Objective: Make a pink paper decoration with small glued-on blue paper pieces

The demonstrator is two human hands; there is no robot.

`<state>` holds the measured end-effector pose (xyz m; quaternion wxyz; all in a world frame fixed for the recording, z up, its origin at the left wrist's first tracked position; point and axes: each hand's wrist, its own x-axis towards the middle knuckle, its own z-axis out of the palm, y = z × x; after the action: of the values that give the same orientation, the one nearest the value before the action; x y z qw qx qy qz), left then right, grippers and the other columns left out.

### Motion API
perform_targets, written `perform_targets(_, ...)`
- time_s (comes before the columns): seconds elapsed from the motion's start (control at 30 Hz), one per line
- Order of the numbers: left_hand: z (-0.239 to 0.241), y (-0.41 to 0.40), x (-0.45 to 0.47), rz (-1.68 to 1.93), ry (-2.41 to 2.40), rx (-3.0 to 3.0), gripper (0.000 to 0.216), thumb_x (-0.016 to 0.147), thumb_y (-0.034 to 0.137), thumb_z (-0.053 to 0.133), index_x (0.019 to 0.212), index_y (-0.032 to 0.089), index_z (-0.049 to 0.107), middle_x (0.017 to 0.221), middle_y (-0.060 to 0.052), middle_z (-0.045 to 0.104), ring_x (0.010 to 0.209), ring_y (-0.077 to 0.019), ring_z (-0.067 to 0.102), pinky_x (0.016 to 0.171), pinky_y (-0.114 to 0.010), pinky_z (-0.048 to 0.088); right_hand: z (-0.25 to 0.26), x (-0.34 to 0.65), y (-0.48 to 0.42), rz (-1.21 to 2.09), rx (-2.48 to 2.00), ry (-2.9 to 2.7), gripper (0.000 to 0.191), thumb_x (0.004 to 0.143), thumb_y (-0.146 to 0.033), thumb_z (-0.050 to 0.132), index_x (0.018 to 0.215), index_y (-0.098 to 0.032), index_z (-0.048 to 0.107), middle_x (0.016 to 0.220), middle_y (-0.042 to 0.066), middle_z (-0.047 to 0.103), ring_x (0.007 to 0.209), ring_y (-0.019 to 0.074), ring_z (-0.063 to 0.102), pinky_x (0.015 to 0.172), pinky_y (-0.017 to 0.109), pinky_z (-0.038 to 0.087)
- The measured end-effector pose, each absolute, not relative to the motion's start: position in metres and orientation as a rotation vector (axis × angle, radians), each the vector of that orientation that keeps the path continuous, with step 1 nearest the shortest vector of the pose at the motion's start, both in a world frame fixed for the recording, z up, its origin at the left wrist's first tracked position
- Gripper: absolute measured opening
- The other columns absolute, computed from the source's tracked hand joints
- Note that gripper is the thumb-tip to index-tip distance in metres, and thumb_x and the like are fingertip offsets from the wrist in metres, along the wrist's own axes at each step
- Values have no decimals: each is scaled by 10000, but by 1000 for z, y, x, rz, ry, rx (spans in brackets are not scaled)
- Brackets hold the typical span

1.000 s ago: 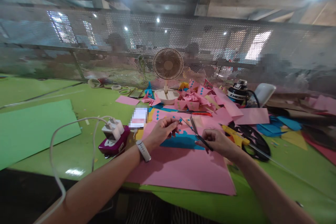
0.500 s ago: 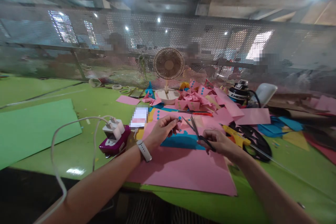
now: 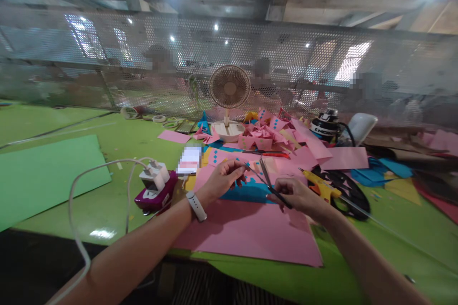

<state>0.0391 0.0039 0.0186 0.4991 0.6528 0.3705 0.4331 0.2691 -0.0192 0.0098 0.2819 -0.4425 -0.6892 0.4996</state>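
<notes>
My right hand [image 3: 291, 193] is closed around the handles of dark scissors [image 3: 264, 177], whose blades are spread and point up and to the left. My left hand [image 3: 229, 174], with a white watch band [image 3: 196, 206] on its wrist, pinches thumb and fingers together close to the tip of one blade. Whatever sits in that pinch is too small to make out. Below both hands lie a blue paper piece [image 3: 246, 191] and a large pink sheet [image 3: 250, 233] on the green table.
A fan [image 3: 229, 86] stands behind a heap of folded pink paper [image 3: 266, 131]. Right of my hands are a yellow glue gun [image 3: 318, 186], a black reel [image 3: 352, 195] and a bottle [image 3: 325, 126]. On the left are a purple power strip [image 3: 157, 198], a phone [image 3: 189, 159] and a green sheet [image 3: 53, 171].
The scissors have shifted slightly left, bringing one blade tip up to my left fingertips. A small blue bit visible there before no longer shows. My left hand has barely moved.
</notes>
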Motion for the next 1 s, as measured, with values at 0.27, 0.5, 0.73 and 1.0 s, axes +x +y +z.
perform_targets(0.27, 19, 3, 39, 1037, 875, 1559, 236, 789, 389, 566, 788, 153, 555, 636, 5, 587, 484, -68, 474, 462, -197, 349, 6, 271, -16, 1319, -1176, -1842, 356, 632, -453, 730, 641, -169, 517, 472, -44, 520, 438, 95, 505, 413, 193, 336)
perform_targets(0.5, 17, 5, 38, 1005, 869, 1541, 242, 793, 392, 568, 802, 151, 558, 633, 4, 586, 476, -62, 475, 441, -185, 337, 3, 272, -13, 1303, -1171, -1844, 366, 618, -461, 736, 627, -170, 515, 472, -45, 514, 432, 94, 500, 401, 192, 327)
perform_targets(0.73, 16, 4, 38, 980, 896, 1516, 280, 801, 438, 546, 827, 159, 549, 590, 23, 574, 395, -55, 478, 361, -171, 269, 6, 271, -16, 1291, -1158, -1848, 360, 626, -463, 729, 629, -168, 522, 487, -45, 506, 440, 91, 493, 403, 192, 329)
perform_targets(1.0, 20, 1, 40, 1022, 859, 1502, 239, 798, 392, 569, 770, 156, 551, 565, 38, 548, 395, -44, 441, 399, -182, 339, 10, 270, -19, 1309, -1161, -1841, 331, 651, -424, 726, 635, -169, 516, 488, -45, 515, 442, 88, 493, 413, 191, 333)
